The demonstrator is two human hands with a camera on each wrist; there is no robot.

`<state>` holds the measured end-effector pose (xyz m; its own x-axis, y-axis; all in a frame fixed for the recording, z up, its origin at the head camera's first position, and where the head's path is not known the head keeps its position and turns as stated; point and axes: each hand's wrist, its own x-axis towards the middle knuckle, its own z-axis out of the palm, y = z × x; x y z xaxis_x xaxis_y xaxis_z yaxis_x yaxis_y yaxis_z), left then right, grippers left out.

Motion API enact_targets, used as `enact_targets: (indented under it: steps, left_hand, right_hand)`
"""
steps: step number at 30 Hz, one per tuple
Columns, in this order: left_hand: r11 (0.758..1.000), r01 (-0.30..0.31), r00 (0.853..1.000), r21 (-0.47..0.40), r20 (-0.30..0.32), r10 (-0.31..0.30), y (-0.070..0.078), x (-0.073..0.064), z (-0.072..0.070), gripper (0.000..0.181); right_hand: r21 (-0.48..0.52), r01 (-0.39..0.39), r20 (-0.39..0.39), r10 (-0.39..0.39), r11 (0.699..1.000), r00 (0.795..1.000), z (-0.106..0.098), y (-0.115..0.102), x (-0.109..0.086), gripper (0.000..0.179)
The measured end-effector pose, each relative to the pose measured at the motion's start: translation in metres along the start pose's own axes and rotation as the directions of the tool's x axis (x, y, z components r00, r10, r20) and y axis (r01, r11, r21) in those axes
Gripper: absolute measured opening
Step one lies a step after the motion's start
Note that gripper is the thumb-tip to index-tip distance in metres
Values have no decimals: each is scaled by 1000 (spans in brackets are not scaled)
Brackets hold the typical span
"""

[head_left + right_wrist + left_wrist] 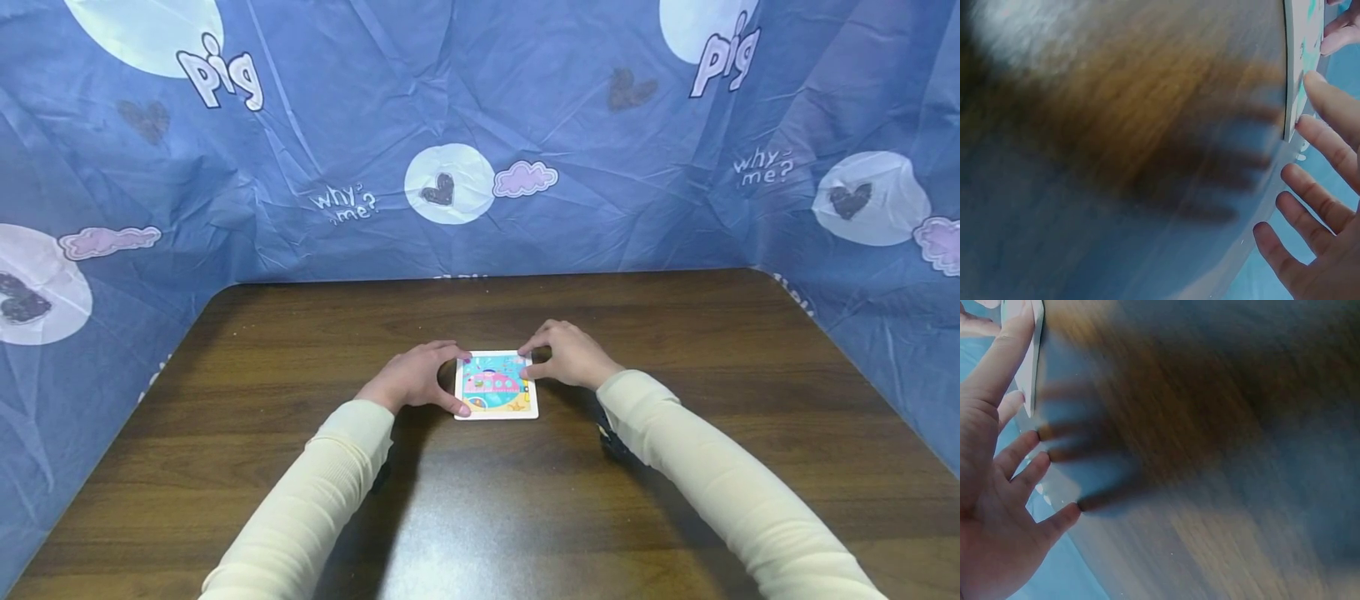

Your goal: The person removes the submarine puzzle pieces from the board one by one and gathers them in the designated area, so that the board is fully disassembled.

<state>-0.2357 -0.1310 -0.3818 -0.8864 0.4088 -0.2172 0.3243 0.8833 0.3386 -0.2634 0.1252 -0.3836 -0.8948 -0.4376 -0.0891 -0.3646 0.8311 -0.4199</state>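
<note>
A square white-bordered picture board (491,393) lies flat on the table, showing a pink submarine in turquoise water above yellow sand. My left hand (412,377) spans its left side, with the thumb on the near corner and the index finger at the far corner. At the far right corner, my right hand (573,357) touches the board with thumb and index fingertips. The left wrist view shows the board's edge (1031,381) under the thumb, the other fingers spread. Likewise, in the right wrist view the remaining fingers fan out beside the white edge (1291,81).
The brown wood-grain table (495,517) has rounded far corners. Behind and along its sides hangs a blue printed cloth (585,117). A dark strap-like object (613,440) shows under the right sleeve (720,467).
</note>
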Motion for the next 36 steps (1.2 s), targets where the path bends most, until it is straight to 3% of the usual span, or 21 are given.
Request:
enact_targets:
  steps: [23,36]
  left_hand:
    - [999,24,1000,-28,3,-24,-1,-2,1,90]
    - [999,21,1000,38,11,-21,4,-3,0,92]
  right_hand:
    - [14,-34,-14,34,999,999,1,-5,0,38]
    - [12,-29,-21,29,1000,999,1,-6,0,35]
